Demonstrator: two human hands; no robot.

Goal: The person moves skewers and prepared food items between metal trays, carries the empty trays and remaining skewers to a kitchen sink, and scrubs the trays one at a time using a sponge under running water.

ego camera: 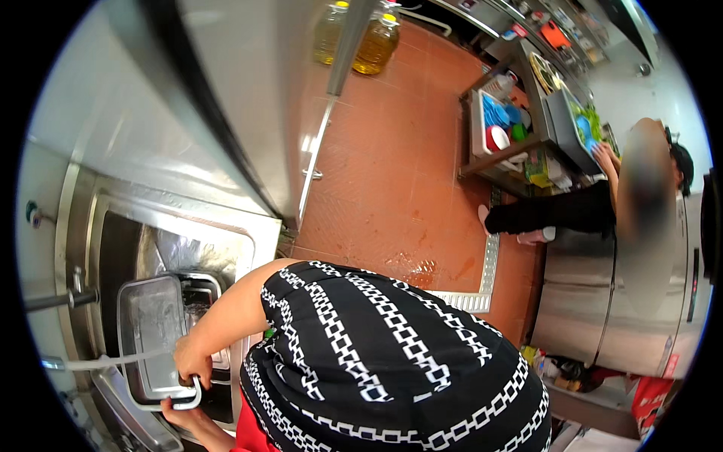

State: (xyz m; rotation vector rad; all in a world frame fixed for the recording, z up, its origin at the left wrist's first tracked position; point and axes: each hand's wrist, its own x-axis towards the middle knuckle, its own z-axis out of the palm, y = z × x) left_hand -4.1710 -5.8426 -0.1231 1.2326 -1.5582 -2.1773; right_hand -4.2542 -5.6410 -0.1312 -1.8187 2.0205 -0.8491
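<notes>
A rectangular metal pan (155,316) is tilted over the sink basin (116,237). My right hand (193,359) is closed at its near corner, the fingers at the rim. Lower in the view, my left hand (182,413) holds the same rim, thumb uppermost. From a faucet (53,363), a stream of water (118,359) runs into the pan close to my right hand. Another metal pan (135,409) leans beneath it at the sink's lower side. A further metal container (212,282) sits in the basin, partly covered by the first pan and my right forearm.
A stainless steel panel (243,73) rises beside the sink. Oil jugs (375,48) stand on the wet tiled floor (395,198). Across the room, a person (553,209) reaches into a grey bin (565,127) of greens, near a rack with a white crate (480,124) and a steel cabinet (576,299).
</notes>
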